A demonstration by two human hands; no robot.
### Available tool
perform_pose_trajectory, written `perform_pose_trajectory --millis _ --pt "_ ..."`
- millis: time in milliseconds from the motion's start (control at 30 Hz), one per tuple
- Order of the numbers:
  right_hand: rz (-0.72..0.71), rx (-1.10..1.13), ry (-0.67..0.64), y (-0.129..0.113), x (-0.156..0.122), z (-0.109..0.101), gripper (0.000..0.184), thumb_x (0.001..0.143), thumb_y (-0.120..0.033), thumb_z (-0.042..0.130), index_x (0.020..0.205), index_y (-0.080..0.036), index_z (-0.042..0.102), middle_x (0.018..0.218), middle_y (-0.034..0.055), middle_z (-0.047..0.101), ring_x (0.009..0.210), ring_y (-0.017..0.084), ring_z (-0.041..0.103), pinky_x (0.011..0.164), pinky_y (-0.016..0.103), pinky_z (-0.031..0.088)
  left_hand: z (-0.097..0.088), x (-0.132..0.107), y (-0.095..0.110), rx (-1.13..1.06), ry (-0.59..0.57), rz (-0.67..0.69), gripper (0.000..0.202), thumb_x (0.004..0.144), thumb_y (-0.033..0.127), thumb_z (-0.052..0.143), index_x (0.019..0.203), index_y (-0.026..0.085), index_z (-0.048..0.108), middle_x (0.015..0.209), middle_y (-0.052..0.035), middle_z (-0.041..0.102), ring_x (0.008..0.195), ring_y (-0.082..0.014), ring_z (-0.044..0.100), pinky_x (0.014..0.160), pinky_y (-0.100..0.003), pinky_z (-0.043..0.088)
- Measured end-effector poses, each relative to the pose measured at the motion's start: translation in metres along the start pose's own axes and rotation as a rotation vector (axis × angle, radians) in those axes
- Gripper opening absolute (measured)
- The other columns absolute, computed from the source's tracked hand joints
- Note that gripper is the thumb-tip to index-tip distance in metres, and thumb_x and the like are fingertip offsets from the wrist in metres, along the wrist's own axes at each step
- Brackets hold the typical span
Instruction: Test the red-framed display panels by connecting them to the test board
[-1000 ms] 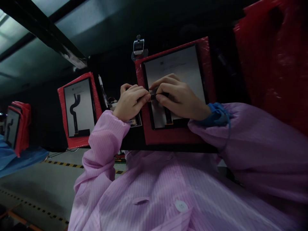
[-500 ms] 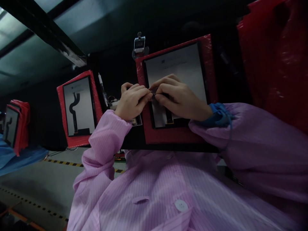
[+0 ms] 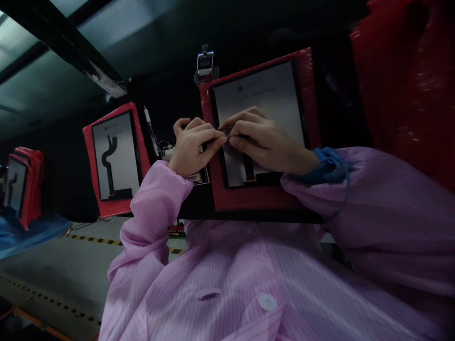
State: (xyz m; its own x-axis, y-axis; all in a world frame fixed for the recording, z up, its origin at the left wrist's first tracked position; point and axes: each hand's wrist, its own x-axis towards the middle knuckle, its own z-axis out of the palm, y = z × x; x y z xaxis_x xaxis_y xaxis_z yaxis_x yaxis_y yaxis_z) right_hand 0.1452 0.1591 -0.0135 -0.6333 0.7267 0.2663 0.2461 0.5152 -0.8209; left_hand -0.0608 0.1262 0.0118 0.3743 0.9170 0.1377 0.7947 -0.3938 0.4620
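Left hand (image 3: 190, 148) and right hand (image 3: 265, 139) meet tip to tip over the display panel (image 3: 263, 90), which lies in a red tray (image 3: 256, 201) on the dark counter (image 3: 199, 209). Both grips are pinched closed; the item between the tips is too small to identify. A black flex cable (image 3: 249, 169) runs up the panel under the right hand.

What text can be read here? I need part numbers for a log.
Print at the top of the grey panel: too blurred to read.
White label below the left hand: too small to read.
Counter display: unreadable.
No text is legible.
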Motion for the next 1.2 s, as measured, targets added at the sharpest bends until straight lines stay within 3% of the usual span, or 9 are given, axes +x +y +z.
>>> perform_pose_trajectory --millis 267,400,500,567,633,733,833,1000,1200 --pt "-0.004 -0.026 0.000 -0.001 -0.001 0.006 0.042 0.102 -0.058 0.038 0.085 -0.025 0.058 0.116 0.0074 0.068 0.113 0.025 0.057 0.106 0.049 0.047 0.006 0.002 0.003 -0.011 0.105 -0.018 0.028 0.099 0.040 0.060 0.080 0.022 0.067 0.077 0.0019 0.067 0.091 -0.0190 0.063 0.103 -0.042 0.032" --pt "-0.003 -0.054 0.107 -0.007 -0.004 0.005 0.041 0.107 -0.054 0.033 0.105 -0.022 0.060 0.118 0.0090 0.067 0.116 0.021 0.057 0.109 0.046 0.044 -0.007 -0.020 0.016 -0.024 0.415 -0.063 0.035 0.106 0.048 0.043 0.103 0.022 0.067 0.106 -0.0064 0.069 0.112 -0.0227 0.061 0.104 -0.041 0.039" --pt "0.077 -0.127 0.273 -0.015 -0.008 -0.003 0.035 0.107 -0.044 0.036 0.124 -0.019 0.055 0.129 0.0122 0.061 0.126 0.021 0.053 0.113 0.048 0.043 -0.003 -0.057 0.031 0.044 0.603 -0.189 0.034 0.108 0.038 0.035 0.107 0.020 0.065 0.104 -0.0089 0.066 0.105 -0.0220 0.061 0.094 -0.038 0.047" --pt "0.132 -0.190 0.339 -0.021 -0.012 -0.011 0.032 0.103 -0.036 0.045 0.128 -0.017 0.054 0.132 0.0129 0.059 0.129 0.023 0.052 0.113 0.048 0.044 0.011 -0.082 0.041 0.219 0.519 -0.268 0.032 0.106 0.037 0.041 0.109 0.017 0.067 0.106 -0.0121 0.066 0.102 -0.0242 0.061 0.095 -0.040 0.048" --pt "0.176 -0.244 0.355 -0.028 -0.020 -0.018 0.033 0.097 -0.031 0.051 0.127 -0.016 0.056 0.130 0.0123 0.059 0.127 0.024 0.053 0.110 0.048 0.048 0.029 -0.101 0.047 0.394 0.376 -0.350 0.040 0.104 0.042 0.047 0.123 0.015 0.068 0.118 -0.0176 0.065 0.110 -0.0289 0.059 0.098 -0.044 0.047" --pt "0.268 -0.298 0.400 -0.035 -0.039 -0.024 0.036 0.094 -0.032 0.053 0.126 -0.018 0.059 0.128 0.0117 0.062 0.125 0.027 0.055 0.104 0.050 0.051 0.046 -0.114 0.051 0.529 0.266 -0.382 0.046 0.103 0.046 0.049 0.137 0.021 0.066 0.131 -0.0185 0.061 0.117 -0.0321 0.057 0.098 -0.045 0.048" --pt "0.355 -0.303 0.470 -0.037 -0.060 -0.022 0.038 0.091 -0.036 0.054 0.123 -0.017 0.063 0.127 0.0125 0.064 0.122 0.030 0.058 0.100 0.051 0.054 0.047 -0.113 0.052 0.598 0.227 -0.352 0.042 0.103 0.043 0.048 0.135 0.027 0.068 0.132 -0.0171 0.062 0.116 -0.0319 0.058 0.095 -0.045 0.050" --pt "0.503 -0.299 0.520 -0.033 -0.089 -0.019 0.044 0.087 -0.042 0.054 0.121 -0.017 0.065 0.127 0.0148 0.064 0.121 0.032 0.060 0.100 0.053 0.054 0.045 -0.109 0.055 0.695 0.215 -0.318 0.042 0.105 0.041 0.045 0.134 0.026 0.070 0.131 -0.0198 0.064 0.112 -0.0325 0.061 0.090 -0.045 0.050" --pt "0.575 -0.432 0.402 -0.027 -0.107 -0.012 0.054 0.088 -0.050 0.047 0.121 -0.012 0.066 0.120 0.0188 0.067 0.115 0.035 0.060 0.104 0.058 0.049 0.044 -0.111 0.050 0.730 0.193 -0.278 0.044 0.105 0.040 0.042 0.136 0.023 0.068 0.133 -0.0196 0.064 0.111 -0.0312 0.063 0.086 -0.044 0.052"
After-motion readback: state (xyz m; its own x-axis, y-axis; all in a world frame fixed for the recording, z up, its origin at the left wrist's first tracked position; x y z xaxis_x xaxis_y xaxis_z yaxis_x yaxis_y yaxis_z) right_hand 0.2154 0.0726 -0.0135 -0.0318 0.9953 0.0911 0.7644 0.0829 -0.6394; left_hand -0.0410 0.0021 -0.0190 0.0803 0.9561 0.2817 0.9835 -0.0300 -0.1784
